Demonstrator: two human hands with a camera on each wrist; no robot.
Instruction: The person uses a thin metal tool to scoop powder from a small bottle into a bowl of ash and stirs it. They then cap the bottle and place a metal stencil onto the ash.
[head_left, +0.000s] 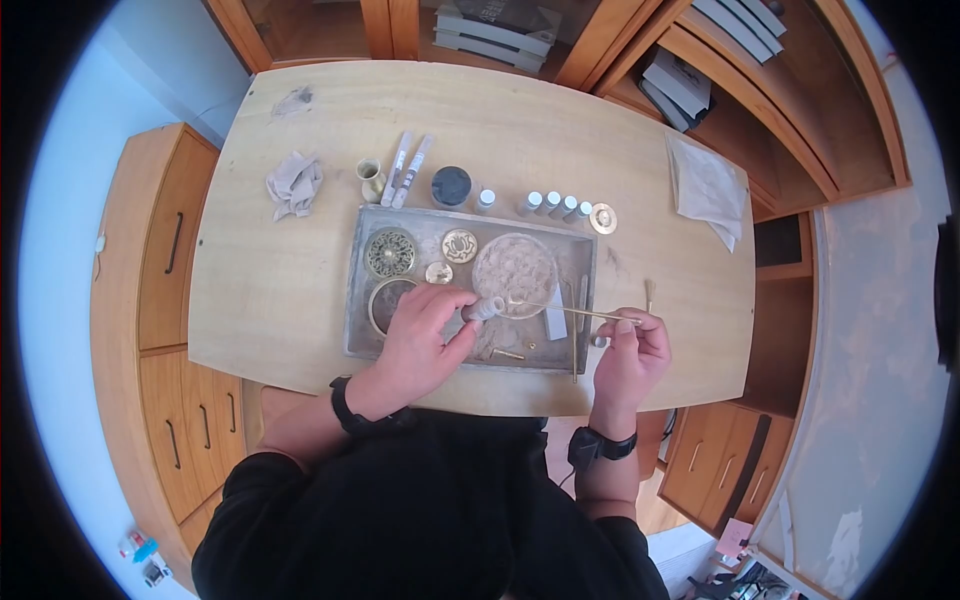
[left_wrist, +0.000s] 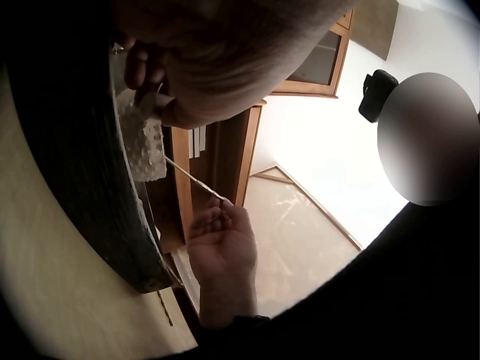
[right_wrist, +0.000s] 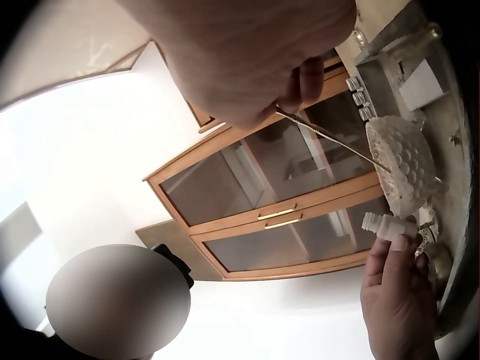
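Observation:
My left hand (head_left: pixel 428 335) grips a small uncapped vial (head_left: pixel 484 308) by its body, tilted with the threaded neck toward the right. My right hand (head_left: pixel 632 357) pinches the end of a thin brass-coloured rod (head_left: pixel 575 312), perhaps a small spoon. The rod's far end reaches over the near rim of a dimpled glass bowl (right_wrist: pixel 401 154) that contains greyish-brown powder (head_left: pixel 515 268). In the right wrist view, the vial neck sits close beside this bowl. The bowl stands in a grey tray (head_left: pixel 420 217). Left of the vial, a brass ring-shaped dish (head_left: pixel 376 308) is partly hidden by my left hand.
An openwork brass lid (head_left: pixel 390 252) and smaller brass discs lie in the tray, with a white card (head_left: pixel 556 315). Behind it stand a dark round jar (head_left: pixel 451 186), several capped vials (head_left: pixel 551 202) and a brass vase (head_left: pixel 370 178). A crumpled cloth (head_left: pixel 295 184) lies left.

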